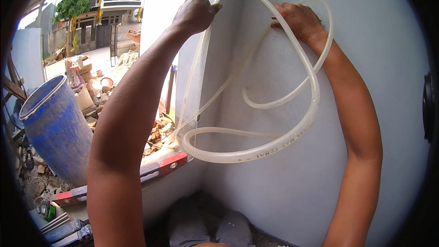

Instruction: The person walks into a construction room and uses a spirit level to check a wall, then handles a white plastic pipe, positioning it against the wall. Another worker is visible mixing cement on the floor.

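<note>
A long, clear plastic hose hangs in loose loops in front of the grey wall. My left hand, raised at upper centre, is closed around it. From there one loop arches across to the right and sweeps down and back, while another length drops toward the ledge. My right hand is up near the wall, its fingers curled round a thinner-looking length of the same hose. That hose also loops behind my right wrist, and one end seems to curl free between my arms. The right fingertips are partly hidden.
A red spirit level lies along the ledge under my left forearm. To the left stand a dusty blue barrel and a green tape measure. Rubble and sacks lie outside. The grey wall closes off the right side.
</note>
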The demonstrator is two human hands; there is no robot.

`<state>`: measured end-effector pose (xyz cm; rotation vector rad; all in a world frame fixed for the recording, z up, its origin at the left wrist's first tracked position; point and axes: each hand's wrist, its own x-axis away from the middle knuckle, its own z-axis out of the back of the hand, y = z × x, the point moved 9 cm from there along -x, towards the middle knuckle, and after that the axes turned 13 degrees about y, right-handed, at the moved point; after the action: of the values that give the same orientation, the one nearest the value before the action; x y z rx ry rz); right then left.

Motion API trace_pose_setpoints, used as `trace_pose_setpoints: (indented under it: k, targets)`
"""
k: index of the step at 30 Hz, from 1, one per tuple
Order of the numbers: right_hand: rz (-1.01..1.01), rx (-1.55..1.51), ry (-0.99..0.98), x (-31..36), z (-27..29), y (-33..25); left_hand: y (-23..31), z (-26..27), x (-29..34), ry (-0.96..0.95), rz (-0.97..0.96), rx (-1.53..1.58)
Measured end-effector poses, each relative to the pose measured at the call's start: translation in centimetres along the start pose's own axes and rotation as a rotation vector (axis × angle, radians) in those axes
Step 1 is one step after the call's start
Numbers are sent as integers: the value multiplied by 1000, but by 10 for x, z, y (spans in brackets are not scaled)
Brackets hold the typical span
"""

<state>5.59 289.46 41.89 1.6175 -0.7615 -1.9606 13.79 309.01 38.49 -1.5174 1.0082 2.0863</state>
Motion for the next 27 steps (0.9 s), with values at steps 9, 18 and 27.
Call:
trace_pose_setpoints:
  k: [9,18,27]
  targets:
    - [5,65,304,-4,48,11,84,-36,34,-253,-148,99]
    - [-544,-203,580,44,58,42,120,-57,18,-365,30,326]
    - [-1053,-854,56,71,9,18,141,-66,11,-423,4,262]
